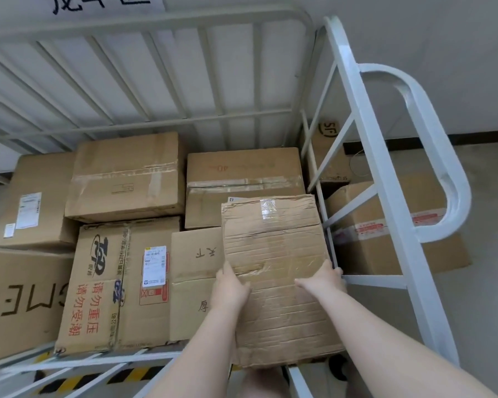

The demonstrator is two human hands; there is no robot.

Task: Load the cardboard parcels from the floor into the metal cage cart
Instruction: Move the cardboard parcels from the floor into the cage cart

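Grey floor [472, 297] beside a pale wall: the metal cage cart [365, 156] already holds about seven parcels. The left hand [230, 285] and right hand [325, 278] grip a crumpled parcel [276, 254] at the cart's right side. At least two parcels [385, 225] appear to wait outside.

Brown cardboard, white metal, grey floor.
The creased plain-brown cardboard parcel [273, 271] carries glossy clear tape; the brown printed carton [112, 285] bears red characters, a dark blue logo and a white label. The barred metal cage cart [365, 116] is painted white. A yellow-and-black striped floor marking [78, 382] crosses the pale grey concrete floor [483, 297]. The brown floor box [391, 225] has red-printed white tape.
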